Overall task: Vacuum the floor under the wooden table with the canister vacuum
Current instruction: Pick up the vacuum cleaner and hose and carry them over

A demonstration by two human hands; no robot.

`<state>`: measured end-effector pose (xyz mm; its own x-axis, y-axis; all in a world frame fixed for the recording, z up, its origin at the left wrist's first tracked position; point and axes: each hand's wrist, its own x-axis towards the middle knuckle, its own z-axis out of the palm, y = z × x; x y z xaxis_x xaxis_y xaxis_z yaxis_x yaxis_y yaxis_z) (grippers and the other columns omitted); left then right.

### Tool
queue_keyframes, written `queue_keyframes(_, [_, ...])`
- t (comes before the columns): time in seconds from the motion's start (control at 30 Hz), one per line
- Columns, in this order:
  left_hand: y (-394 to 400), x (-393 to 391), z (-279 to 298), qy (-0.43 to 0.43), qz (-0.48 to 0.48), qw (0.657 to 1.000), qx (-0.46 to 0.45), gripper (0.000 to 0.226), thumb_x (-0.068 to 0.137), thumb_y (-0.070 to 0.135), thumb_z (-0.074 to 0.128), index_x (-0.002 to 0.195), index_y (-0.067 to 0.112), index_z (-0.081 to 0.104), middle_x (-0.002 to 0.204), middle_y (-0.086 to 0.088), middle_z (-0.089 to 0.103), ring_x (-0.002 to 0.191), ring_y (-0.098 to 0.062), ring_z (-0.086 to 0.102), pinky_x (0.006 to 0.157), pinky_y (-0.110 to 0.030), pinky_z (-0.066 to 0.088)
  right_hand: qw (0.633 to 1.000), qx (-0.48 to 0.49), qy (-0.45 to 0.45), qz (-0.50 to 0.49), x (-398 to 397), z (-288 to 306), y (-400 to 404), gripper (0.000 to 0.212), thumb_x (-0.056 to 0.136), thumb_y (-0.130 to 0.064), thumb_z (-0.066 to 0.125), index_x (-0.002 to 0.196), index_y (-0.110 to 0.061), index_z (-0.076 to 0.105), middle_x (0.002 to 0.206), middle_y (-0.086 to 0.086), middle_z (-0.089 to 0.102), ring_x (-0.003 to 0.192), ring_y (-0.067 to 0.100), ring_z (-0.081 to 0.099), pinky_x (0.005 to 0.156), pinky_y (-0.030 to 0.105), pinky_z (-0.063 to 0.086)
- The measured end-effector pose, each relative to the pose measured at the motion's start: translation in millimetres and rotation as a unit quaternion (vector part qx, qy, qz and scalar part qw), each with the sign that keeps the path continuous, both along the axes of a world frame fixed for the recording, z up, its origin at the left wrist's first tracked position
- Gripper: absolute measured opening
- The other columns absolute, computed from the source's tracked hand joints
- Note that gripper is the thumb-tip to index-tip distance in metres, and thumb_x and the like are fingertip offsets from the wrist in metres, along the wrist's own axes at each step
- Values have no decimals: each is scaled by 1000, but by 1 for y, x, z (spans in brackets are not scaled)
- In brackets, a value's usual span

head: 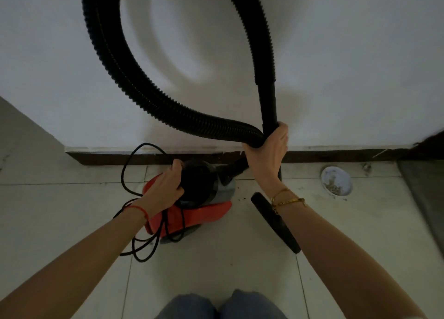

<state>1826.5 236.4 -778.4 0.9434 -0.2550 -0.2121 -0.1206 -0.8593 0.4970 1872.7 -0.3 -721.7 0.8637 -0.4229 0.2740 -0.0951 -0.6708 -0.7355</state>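
Note:
A red and grey canister vacuum (204,213) sits on the tiled floor against the white wall. My left hand (165,186) grips its round black top (199,184). My right hand (266,148) holds the black ribbed hose (115,61) bunched together with the rigid wand (268,102), so the hose loops up out of the frame. A black nozzle tube (276,222) lies on the floor beside the canister, partly behind my right forearm. The black power cord (144,244) curls loosely around the canister. The wooden table is not in view.
A dark baseboard (108,157) runs along the wall's foot. A round floor drain cover (336,180) sits at the right, with crumbs of dirt near it. A dark grey object (425,186) fills the right edge. My knees (221,306) show at the bottom.

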Motion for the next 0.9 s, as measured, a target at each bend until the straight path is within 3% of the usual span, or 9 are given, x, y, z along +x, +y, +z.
queue_keyframes(0.1, [-7, -15, 56, 26, -14, 1000, -10, 45, 82, 2, 57, 115, 16, 30, 86, -8, 51, 57, -17, 53, 43, -21, 36, 1000, 21, 17, -3, -17, 54, -13, 61, 67, -18, 73, 117, -8, 39, 109, 7, 48, 100, 21, 46, 92, 37, 40])
queue_keyframes(0.23, [-17, -39, 150, 59, -34, 998, -17, 44, 82, 3, 56, 112, 19, 28, 91, -9, 52, 64, -22, 57, 47, -35, 49, 998, 51, 37, 3, -48, 140, -28, 60, 64, -10, 71, 114, -9, 38, 107, 8, 47, 99, 22, 46, 91, 49, 45])
queue_keyframes(0.33, [-27, -61, 225, 70, -50, 996, -5, 48, 82, 4, 57, 117, 18, 27, 95, -10, 54, 66, -18, 57, 47, -27, 45, 996, 77, 37, 1, -75, 211, -37, 59, 64, -10, 69, 113, -10, 36, 105, 5, 45, 98, 23, 47, 88, 51, 46])
queue_keyframes(0.5, [-43, -90, 352, 70, -59, 995, 24, 51, 82, 1, 58, 122, 13, 29, 95, -7, 55, 69, -13, 53, 49, -16, 35, 993, 107, 39, -28, -113, 333, -56, 60, 65, -17, 70, 112, -16, 33, 104, 4, 44, 96, 24, 49, 83, 50, 50])
queue_keyframes(0.7, [-56, -114, 476, 56, -117, 991, 26, 49, 79, -1, 59, 113, 13, 27, 102, -6, 53, 84, -20, 59, 66, -31, 50, 985, 153, 39, -72, -166, 452, -80, 59, 63, -12, 70, 111, -12, 36, 100, 3, 46, 91, 24, 51, 76, 47, 53])
queue_keyframes(0.8, [-64, -127, 520, 48, -154, 987, 22, 48, 77, -1, 57, 106, 19, 25, 88, -3, 54, 74, -18, 59, 59, -32, 51, 982, 155, 23, -106, -194, 489, -89, 58, 61, -14, 71, 109, -12, 37, 97, 3, 50, 90, 23, 54, 76, 48, 53])
queue_keyframes(0.9, [-70, -141, 550, 42, -189, 981, 27, 47, 77, -1, 57, 107, 18, 28, 80, 2, 51, 66, -12, 53, 48, -16, 37, 977, 158, 1, -145, -225, 516, -94, 57, 62, -12, 74, 106, -13, 39, 97, 2, 52, 88, 19, 55, 75, 39, 53])
